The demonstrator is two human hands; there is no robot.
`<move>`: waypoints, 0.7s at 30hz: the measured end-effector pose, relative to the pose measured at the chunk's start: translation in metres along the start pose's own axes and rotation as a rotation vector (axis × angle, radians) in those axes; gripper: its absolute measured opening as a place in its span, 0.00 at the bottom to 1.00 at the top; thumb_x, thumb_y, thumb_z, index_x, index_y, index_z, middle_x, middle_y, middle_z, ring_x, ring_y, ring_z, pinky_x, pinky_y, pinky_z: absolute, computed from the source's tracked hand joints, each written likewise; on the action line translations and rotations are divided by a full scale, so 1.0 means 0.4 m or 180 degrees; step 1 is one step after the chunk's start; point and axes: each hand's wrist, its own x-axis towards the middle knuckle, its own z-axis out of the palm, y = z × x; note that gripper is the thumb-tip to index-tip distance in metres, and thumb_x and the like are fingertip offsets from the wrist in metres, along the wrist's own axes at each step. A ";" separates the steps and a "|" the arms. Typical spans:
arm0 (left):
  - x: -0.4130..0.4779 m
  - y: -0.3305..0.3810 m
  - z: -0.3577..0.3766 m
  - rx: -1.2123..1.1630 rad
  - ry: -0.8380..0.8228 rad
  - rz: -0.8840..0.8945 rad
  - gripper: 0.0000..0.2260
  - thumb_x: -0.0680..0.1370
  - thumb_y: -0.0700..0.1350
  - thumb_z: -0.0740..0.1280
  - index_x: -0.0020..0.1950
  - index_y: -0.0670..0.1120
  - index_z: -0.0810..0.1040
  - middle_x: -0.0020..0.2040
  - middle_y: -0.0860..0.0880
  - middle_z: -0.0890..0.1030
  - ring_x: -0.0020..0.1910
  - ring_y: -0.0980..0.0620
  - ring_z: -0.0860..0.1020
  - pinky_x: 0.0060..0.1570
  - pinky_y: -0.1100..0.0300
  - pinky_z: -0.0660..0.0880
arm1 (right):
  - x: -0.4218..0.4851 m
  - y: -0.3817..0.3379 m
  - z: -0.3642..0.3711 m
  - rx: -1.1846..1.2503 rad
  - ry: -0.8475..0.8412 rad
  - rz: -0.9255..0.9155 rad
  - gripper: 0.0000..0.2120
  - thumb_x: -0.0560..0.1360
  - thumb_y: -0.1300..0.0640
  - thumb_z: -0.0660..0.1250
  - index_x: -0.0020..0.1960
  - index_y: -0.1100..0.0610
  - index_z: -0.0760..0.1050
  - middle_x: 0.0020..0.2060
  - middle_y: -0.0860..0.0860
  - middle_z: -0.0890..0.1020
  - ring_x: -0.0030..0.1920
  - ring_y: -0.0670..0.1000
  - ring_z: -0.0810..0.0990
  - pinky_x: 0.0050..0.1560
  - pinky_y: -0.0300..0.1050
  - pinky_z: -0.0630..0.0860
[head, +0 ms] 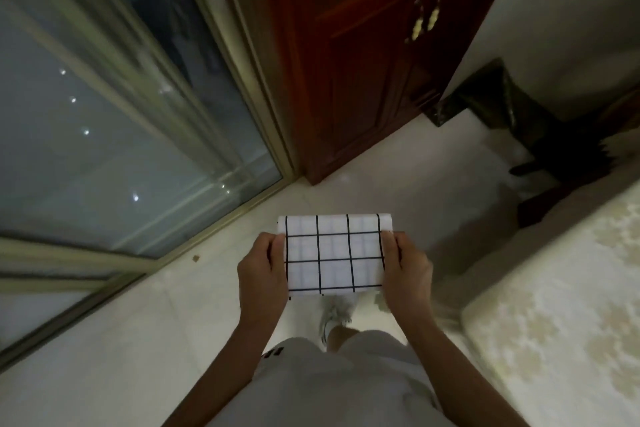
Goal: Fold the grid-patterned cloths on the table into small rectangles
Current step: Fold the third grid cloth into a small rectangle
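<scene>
A white cloth with a black grid pattern [334,253] is folded into a small flat rectangle and held in the air above the floor, in front of my body. My left hand [261,272] grips its left edge, thumb on top. My right hand [408,267] grips its right edge the same way. The cloth is level and taut between the two hands. No other grid cloth is in view.
A table edge with a pale floral covering [561,315] runs along the right. A glass sliding door [114,121] fills the left. A dark red wooden cabinet [367,73] stands ahead. Pale tiled floor [138,340] lies below, with my shoe [334,317] on it.
</scene>
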 end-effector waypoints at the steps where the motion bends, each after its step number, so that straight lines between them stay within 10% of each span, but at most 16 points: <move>1: 0.033 0.024 0.021 0.0001 -0.0049 0.0047 0.11 0.83 0.42 0.60 0.41 0.45 0.72 0.32 0.51 0.74 0.33 0.60 0.73 0.32 0.70 0.67 | 0.037 -0.003 -0.009 0.0015 0.0055 0.0023 0.15 0.84 0.53 0.58 0.41 0.56 0.74 0.29 0.47 0.75 0.31 0.42 0.75 0.30 0.32 0.67; 21: 0.496 0.322 0.420 0.0224 -0.1304 0.0922 0.08 0.82 0.44 0.61 0.43 0.50 0.73 0.33 0.56 0.76 0.39 0.59 0.77 0.32 0.69 0.68 | 0.473 0.007 -0.142 0.0326 0.1259 0.0824 0.20 0.83 0.59 0.60 0.33 0.50 0.64 0.25 0.47 0.70 0.29 0.42 0.71 0.29 0.32 0.64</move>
